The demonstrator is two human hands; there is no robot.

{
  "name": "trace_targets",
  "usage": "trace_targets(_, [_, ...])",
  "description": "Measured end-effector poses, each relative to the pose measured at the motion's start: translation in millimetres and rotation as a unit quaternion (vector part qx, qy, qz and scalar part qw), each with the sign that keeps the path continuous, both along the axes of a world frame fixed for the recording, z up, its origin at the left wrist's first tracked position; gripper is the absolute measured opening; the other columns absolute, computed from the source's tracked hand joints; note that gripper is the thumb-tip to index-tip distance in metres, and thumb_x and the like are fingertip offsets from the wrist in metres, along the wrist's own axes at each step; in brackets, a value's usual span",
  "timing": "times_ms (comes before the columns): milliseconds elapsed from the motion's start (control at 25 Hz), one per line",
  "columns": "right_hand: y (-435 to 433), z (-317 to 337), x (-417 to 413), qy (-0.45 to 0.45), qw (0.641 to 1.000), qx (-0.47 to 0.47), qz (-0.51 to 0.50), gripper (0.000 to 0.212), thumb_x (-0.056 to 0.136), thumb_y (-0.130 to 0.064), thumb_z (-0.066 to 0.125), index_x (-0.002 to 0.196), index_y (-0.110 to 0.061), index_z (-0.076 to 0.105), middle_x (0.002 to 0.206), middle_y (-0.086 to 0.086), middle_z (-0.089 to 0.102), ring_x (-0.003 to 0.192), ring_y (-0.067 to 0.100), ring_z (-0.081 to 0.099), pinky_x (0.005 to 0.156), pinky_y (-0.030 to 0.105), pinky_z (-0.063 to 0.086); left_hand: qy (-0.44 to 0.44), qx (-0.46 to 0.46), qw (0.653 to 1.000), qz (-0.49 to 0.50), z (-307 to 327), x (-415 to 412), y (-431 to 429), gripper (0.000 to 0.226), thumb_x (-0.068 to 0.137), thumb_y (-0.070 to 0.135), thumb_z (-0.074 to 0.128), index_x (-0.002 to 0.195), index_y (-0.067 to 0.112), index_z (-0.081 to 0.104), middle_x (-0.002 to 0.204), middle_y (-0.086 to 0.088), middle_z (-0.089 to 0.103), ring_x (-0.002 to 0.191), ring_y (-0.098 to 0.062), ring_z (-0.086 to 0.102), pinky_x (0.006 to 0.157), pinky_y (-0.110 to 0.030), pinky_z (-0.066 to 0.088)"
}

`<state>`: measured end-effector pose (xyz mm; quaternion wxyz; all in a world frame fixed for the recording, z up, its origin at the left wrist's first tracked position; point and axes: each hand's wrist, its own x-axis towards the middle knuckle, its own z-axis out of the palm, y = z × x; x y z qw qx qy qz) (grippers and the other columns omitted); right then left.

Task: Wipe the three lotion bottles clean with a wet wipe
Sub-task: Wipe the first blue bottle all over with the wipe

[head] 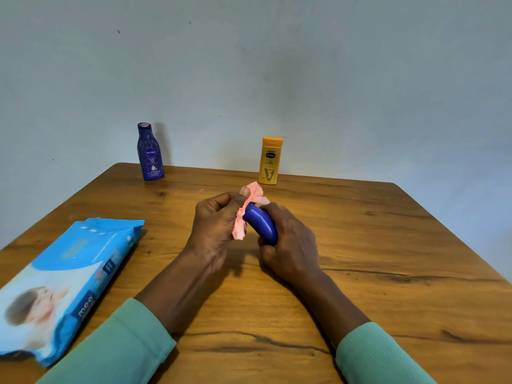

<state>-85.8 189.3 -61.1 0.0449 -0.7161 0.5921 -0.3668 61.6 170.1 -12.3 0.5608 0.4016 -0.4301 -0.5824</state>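
Observation:
My right hand (288,242) grips a small blue lotion bottle (261,224), tilted, just above the middle of the wooden table (360,259). My left hand (216,225) pinches a crumpled pink wet wipe (245,214) against the bottle's upper end and left side. Most of the bottle's lower part is hidden in my right palm. A taller dark blue lotion bottle (150,152) stands upright at the table's far left edge. A yellow lotion bottle (269,161) stands upright at the far middle edge, just beyond my hands.
A blue pack of baby wet wipes (63,281) lies flat at the table's near left. A pale wall rises right behind the table's far edge. Green sleeves cover both forearms.

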Motion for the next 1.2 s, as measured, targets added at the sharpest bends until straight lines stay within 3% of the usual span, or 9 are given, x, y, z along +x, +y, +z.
trace_targets(120, [0.4, -0.8, -2.6, -0.040, 0.999, 0.001, -0.007, 0.052, 0.085, -0.019, 0.076, 0.131, -0.028, 0.054, 0.105, -0.008, 0.061, 0.088, 0.011, 0.056, 0.081, 0.029, 0.045, 0.048, 0.015, 0.994, -0.101, -0.3, 12.4, 1.0, 0.027, 0.081, 0.021, 0.073, 0.105, 0.010, 0.080, 0.092, -0.011, 0.075, 0.057, -0.012, 0.058, 0.056, -0.026, 0.055])
trace_targets(240, [1.3, -3.4, -0.8, -0.076, 0.997, 0.001, 0.004, 0.047, 0.084, -0.017, 0.077, 0.126, -0.027, 0.057, 0.100, -0.008, 0.063, 0.087, 0.011, 0.059, 0.082, 0.031, 0.050, 0.060, 0.024, 0.984, -0.168, -0.1, 23.1, 3.2, 0.029, 0.081, 0.016, 0.073, 0.108, 0.009, 0.081, 0.099, -0.013, 0.075, 0.062, -0.011, 0.060, 0.064, -0.025, 0.056])
trace_targets(440, [1.4, 0.2, -1.0, -0.093, 0.995, -0.001, 0.034, 0.048, 0.082, -0.015, 0.076, 0.126, -0.026, 0.060, 0.103, -0.006, 0.066, 0.089, 0.013, 0.063, 0.086, 0.042, 0.058, 0.005, -0.004, 0.994, -0.109, 9.5, 15.1, 1.2, 0.034, 0.075, 0.026, 0.074, 0.102, 0.006, 0.077, 0.097, -0.020, 0.072, 0.049, -0.009, 0.055, 0.051, -0.024, 0.052])
trace_targets(600, [1.6, -1.4, -2.6, -0.127, 0.991, 0.022, 0.048, 0.044, 0.079, -0.021, 0.071, 0.120, -0.030, 0.059, 0.096, -0.006, 0.065, 0.083, 0.015, 0.063, 0.082, 0.047, 0.060, 0.080, 0.040, 0.988, -0.128, 3.9, 13.5, 3.7, 0.031, 0.079, 0.019, 0.072, 0.107, 0.006, 0.077, 0.086, -0.009, 0.074, 0.050, -0.007, 0.056, 0.052, -0.023, 0.054])
trace_targets(760, [1.7, -3.4, -2.5, -0.199, 0.978, 0.030, 0.062, 0.046, 0.079, -0.017, 0.071, 0.121, -0.032, 0.060, 0.095, -0.004, 0.068, 0.082, 0.017, 0.065, 0.079, 0.048, 0.061, 0.108, 0.019, 0.976, -0.190, 1.3, 14.8, 8.2, 0.035, 0.084, 0.013, 0.070, 0.117, 0.003, 0.074, 0.084, -0.006, 0.071, 0.060, -0.009, 0.057, 0.059, -0.023, 0.055])
trace_targets(920, [-0.1, -2.7, 2.1, -0.163, 0.983, 0.031, 0.077, 0.042, 0.080, -0.021, 0.071, 0.120, -0.031, 0.061, 0.099, -0.008, 0.069, 0.089, 0.015, 0.067, 0.083, 0.046, 0.061, 0.037, -0.016, 0.991, -0.128, 8.4, 14.0, 11.2, 0.016, 0.075, 0.020, 0.076, 0.087, 0.009, 0.073, 0.078, -0.003, 0.070, 0.056, -0.008, 0.054, 0.052, -0.023, 0.051])
trace_targets(1000, [-1.5, -0.4, 3.0, -0.128, 0.989, 0.018, 0.074, 0.040, 0.079, -0.025, 0.069, 0.119, -0.028, 0.061, 0.097, -0.007, 0.068, 0.086, 0.013, 0.065, 0.083, 0.045, 0.059, -0.001, -0.031, 0.996, -0.078, 12.2, 10.6, 10.3, 0.022, 0.073, 0.028, 0.077, 0.081, 0.009, 0.070, 0.070, -0.001, 0.067, 0.051, -0.008, 0.050, 0.047, -0.023, 0.047])
trace_targets(1080, [-1.8, 0.6, 0.3, -0.124, 0.990, 0.012, 0.063, 0.039, 0.078, -0.024, 0.069, 0.116, -0.026, 0.062, 0.093, -0.006, 0.066, 0.082, 0.014, 0.063, 0.079, 0.044, 0.059, 0.013, -0.002, 0.998, -0.061, 14.4, 5.2, 9.5, 0.028, 0.070, 0.030, 0.078, 0.088, 0.008, 0.073, 0.067, 0.000, 0.067, 0.047, -0.006, 0.047, 0.045, -0.022, 0.046])
trace_targets(1200, [1.2, -2.1, -4.5, -0.171, 0.983, 0.020, 0.060, 0.039, 0.079, -0.017, 0.071, 0.115, -0.027, 0.062, 0.090, -0.004, 0.066, 0.077, 0.017, 0.063, 0.074, 0.045, 0.059, 0.099, 0.072, 0.987, -0.104, 14.2, 3.0, 12.2, 0.035, 0.071, 0.021, 0.076, 0.103, 0.007, 0.075, 0.067, -0.002, 0.066, 0.048, -0.005, 0.050, 0.047, -0.020, 0.051])
